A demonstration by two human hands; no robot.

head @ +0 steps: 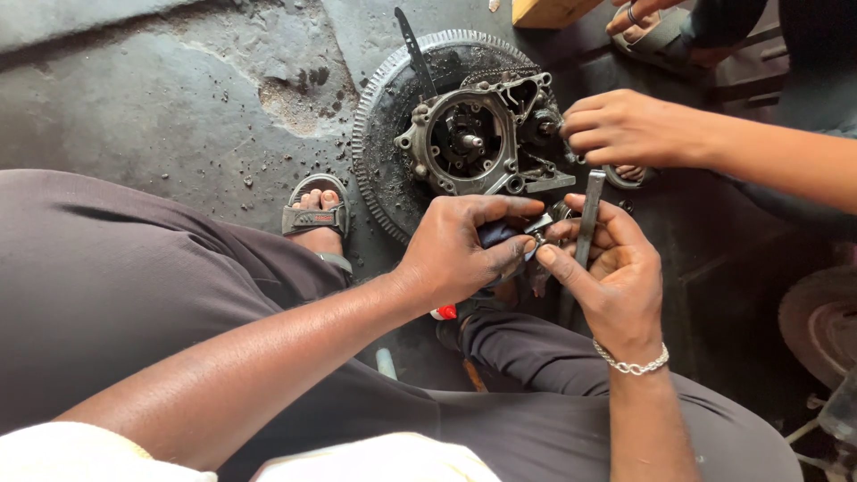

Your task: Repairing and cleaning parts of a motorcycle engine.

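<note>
My left hand (pixel 460 245) and right hand (pixel 603 268) pinch a small metal part (pixel 540 223) together, flat bar (pixel 589 214) tucked in, engine casing (pixel 478 138) just beyond lying open.

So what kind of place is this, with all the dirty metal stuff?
Probably a repair workshop for engines or motorbikes. A greasy engine casing lies on a toothed flywheel ring, on an oil-stained concrete floor, and a tyre shows at the right.
</note>
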